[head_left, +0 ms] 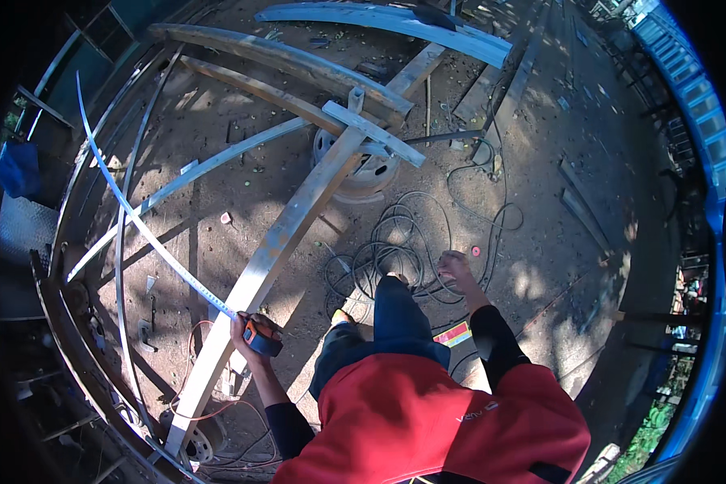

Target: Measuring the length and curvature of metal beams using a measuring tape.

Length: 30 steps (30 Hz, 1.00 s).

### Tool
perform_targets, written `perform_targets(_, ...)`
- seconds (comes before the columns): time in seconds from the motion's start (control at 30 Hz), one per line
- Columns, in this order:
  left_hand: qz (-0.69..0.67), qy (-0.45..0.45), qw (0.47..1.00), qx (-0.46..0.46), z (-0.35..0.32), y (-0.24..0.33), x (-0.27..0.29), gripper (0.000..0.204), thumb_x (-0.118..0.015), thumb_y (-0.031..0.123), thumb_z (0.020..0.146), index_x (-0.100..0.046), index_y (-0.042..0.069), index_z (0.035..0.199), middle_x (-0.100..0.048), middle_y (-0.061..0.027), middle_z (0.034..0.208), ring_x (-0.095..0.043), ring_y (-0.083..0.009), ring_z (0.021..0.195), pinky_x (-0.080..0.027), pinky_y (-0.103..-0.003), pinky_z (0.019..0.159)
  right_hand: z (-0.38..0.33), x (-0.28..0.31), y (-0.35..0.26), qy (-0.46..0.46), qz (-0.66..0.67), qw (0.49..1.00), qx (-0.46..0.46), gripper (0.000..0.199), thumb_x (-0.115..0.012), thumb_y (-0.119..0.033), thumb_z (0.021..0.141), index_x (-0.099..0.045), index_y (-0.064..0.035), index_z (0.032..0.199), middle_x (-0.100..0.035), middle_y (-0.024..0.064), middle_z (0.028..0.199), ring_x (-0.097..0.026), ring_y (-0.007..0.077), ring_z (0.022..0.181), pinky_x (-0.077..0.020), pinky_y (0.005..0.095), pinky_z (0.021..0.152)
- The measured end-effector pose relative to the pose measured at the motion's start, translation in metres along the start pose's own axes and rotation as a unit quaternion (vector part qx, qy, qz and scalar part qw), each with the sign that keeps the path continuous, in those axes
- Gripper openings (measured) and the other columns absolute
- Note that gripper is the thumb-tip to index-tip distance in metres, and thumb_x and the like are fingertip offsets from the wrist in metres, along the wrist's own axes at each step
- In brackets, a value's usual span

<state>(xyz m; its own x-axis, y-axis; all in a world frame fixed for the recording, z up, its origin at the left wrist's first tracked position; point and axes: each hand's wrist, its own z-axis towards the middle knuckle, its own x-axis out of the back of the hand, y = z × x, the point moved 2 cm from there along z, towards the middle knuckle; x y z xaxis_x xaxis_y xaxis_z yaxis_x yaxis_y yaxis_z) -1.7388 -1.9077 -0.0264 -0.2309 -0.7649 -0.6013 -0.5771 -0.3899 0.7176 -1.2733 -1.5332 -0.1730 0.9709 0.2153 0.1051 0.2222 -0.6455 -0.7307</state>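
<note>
The left hand [248, 331] is seen at approx. 7 o'clock, fingers curled tight around an orange-and-black tape measure [262, 336]. The case is held against the edge of a long steel beam [286, 230], which runs from 7 o'clock up toward centre. The tape blade [129, 210] is drawn out from the case toward 10 o'clock, arcing past the curved metal strips [121, 242] at the frame's left side.

The right hand [455, 270] is seen just right of centre, at approx. 4 o'clock, loosely curled; nothing is seen gripped in it, tho whether the fingertips pinch anything can't be told. It hangs above the dirt ground [557, 242], near a coil of black cable [395, 250].

A wheel rim [371, 173] lies under the beam's upper end, near centre, where a short steel crosspiece [375, 133] is laid over the beam. A small flat red-and-yellow card or label [453, 333] lies on the ground at approx. 5 o'clock, beside the person's knee. A blue bundle [18, 168] is seen at 9 o'clock.
</note>
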Motion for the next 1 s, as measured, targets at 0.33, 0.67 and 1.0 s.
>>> perform_targets(0.33,0.121,0.172,0.977,-0.023,0.03,-0.094,-0.154,0.021,-0.057,0.03,0.094,-0.053,0.011,0.088,-0.053,-0.0037,0.063,-0.052,-0.0149,0.053,-0.042,-0.028,0.047,0.346,0.008,-0.212,0.089,0.136,0.984,0.078,0.071,-0.08,-0.024,0.075,-0.046,-0.0105,0.136,-0.059,0.0141,0.123,-0.056,0.0257,0.115,-0.0476,0.049,0.091)
perform_targets(0.67,0.069,0.209,0.975,-0.036,0.052,-0.14,-0.277,0.019,-0.062,0.025,0.091,-0.055,0.008,0.086,-0.056,-0.005,0.072,-0.057,-0.0199,0.065,-0.046,-0.035,0.059,0.48,0.005,-0.334,0.181,0.396,0.892,0.119,0.021,-0.057,-0.028,0.099,-0.056,-0.0093,0.089,-0.062,0.0048,0.081,-0.06,0.0191,0.083,-0.0483,0.0348,0.084)
perform_targets(1.0,0.027,0.197,0.978,-0.067,0.028,-0.132,-0.287,0.024,-0.06,0.029,0.093,-0.056,0.006,0.089,-0.059,-0.0115,0.067,-0.059,-0.0218,0.06,-0.049,-0.036,0.056,0.216,0.106,-0.586,0.122,0.289,0.824,0.472,0.042,-0.055,-0.028,0.101,-0.042,-0.0103,0.065,-0.039,0.001,0.057,-0.042,0.0151,0.054,-0.0444,0.0372,0.065)
